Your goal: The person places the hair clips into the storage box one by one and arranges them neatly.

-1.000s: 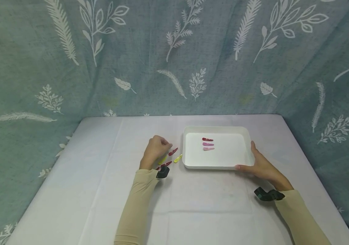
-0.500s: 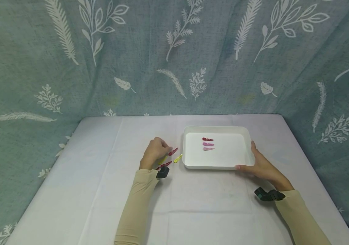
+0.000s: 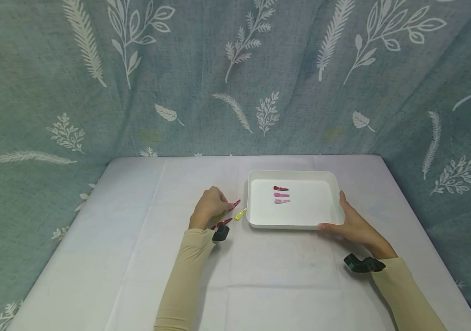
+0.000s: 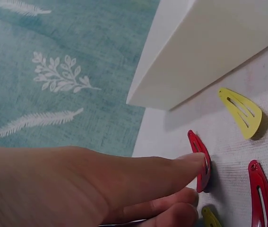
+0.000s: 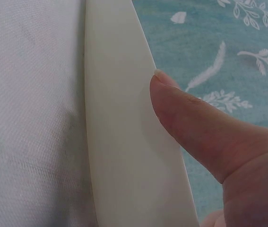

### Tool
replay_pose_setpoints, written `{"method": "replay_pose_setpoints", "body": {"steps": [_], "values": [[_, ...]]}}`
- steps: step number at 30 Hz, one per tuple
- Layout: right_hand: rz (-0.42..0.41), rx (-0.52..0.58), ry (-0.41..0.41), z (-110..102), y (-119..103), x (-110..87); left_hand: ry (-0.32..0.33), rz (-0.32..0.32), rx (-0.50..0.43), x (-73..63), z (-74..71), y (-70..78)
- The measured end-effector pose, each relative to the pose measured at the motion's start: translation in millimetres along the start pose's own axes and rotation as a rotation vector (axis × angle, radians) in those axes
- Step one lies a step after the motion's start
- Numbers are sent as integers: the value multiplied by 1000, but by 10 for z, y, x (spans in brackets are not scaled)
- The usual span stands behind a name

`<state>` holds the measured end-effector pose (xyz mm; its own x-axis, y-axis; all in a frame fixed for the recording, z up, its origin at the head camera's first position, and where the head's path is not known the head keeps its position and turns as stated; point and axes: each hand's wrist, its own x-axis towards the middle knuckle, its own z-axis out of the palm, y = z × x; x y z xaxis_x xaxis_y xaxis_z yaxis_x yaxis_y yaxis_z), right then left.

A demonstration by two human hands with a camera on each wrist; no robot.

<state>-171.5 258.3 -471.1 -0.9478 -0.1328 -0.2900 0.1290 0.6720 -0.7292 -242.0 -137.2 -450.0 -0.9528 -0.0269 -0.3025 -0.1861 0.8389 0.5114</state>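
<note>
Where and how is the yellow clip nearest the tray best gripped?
I would pinch the yellow clip by its broad end, from above, on the side away from the tray: the narrow tip points towards it, so that side looks tighter.

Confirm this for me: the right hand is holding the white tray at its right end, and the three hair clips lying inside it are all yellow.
Not all of that holds: none of the three clips inside is yellow. The head view shows one red clip and two pinkish clips in the white tray. The right hand is holding its right end, as you say.
</note>
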Motion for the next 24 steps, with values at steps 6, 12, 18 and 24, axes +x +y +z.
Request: {"method": "replay_pose_setpoints", "body": {"steps": [6, 12, 18, 24], "values": [[-4, -6, 1, -1, -17, -16, -4, -15, 9, -24, 4, 33], [0, -13, 0, -1, -25, -17, -12, -4, 17, -34, 15, 34], [1, -4, -6, -6, -18, -24, -19, 20, 23, -36, 18, 20], [-2, -2, -2, -3, -8, -14, 0, 46, 3, -34, 13, 18]]}}
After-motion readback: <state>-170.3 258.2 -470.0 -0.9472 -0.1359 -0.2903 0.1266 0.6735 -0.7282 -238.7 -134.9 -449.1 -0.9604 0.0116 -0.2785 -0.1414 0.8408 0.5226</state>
